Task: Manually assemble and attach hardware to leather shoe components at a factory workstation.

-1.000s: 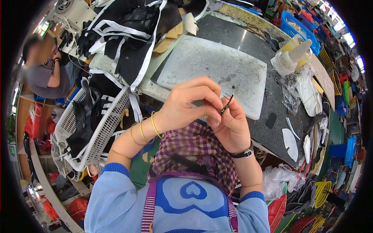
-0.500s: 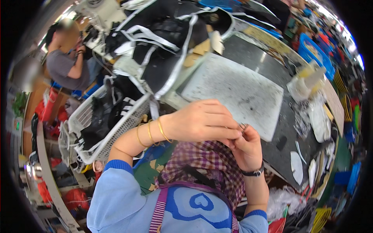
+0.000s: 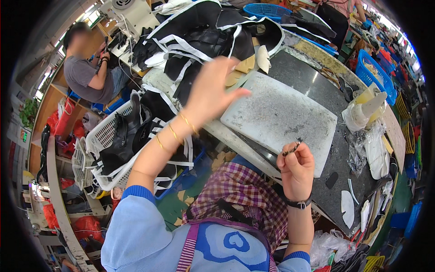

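Separately occupied, a worker's two hands stand well apart at a crowded bench (image 3: 336,196). The right hand (image 3: 297,170) pinches a slim dark piece (image 3: 291,150) between thumb and fingertips, holding it up at the near edge of a smudged white board (image 3: 283,111). The left hand (image 3: 209,90), blurred, stretches toward a heap of black pieces with white edging (image 3: 185,23) — its thumb spread wide of the fingers, with nothing seen in the grip. Whether it touches the heap cannot be told.

The step in hand appears to be one of holding and reaching: the dark piece kept in the right hand, the left hand free. From this pose, a sound next move calls for a steady right-hand pinch and, should the left hand grasp anything, a light touch — the heap's pieces overlap and could drag together.

Tan scraps (image 3: 246,64) lie just beyond the left thumb; a white basket (image 3: 99,137) of black pieces stands at left. Beyond it sits a co-worker (image 3: 88,75) in grey.
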Demonstrator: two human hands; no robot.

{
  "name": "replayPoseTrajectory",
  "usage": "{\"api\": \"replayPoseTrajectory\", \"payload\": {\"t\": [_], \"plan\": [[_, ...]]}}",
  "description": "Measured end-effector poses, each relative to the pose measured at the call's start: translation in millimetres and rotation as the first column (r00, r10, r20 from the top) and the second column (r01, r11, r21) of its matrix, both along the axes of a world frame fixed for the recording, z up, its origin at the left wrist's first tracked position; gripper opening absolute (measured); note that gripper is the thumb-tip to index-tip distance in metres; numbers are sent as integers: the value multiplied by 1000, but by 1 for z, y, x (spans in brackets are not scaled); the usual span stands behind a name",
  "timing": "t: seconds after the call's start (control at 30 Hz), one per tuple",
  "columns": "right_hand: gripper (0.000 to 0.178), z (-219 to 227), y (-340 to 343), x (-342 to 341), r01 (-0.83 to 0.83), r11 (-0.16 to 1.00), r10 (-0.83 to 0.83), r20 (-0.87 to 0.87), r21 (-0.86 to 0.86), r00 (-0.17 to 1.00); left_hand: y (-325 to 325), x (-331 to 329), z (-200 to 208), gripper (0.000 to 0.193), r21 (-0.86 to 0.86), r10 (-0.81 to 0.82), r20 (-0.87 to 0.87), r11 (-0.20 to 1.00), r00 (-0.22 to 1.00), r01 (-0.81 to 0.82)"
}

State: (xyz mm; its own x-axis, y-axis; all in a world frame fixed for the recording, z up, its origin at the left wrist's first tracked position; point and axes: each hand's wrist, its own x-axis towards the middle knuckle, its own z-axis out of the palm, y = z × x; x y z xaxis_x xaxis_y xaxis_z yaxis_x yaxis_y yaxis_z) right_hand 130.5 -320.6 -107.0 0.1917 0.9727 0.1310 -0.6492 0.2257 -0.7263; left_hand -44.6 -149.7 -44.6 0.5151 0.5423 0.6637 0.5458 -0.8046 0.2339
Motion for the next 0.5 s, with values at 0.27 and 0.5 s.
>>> {"api": "replayPoseTrajectory", "payload": {"t": [0.27,0.5], "plan": [[13,-10,-4,4,37,995,-18,201,-91,979,70,-50,24,20,-783,187,251,617,950,86],[13,51,-25,-15,241,709,-389,83,663,917,-50,16,24,23,-351,151,932,611,331,710]]}}
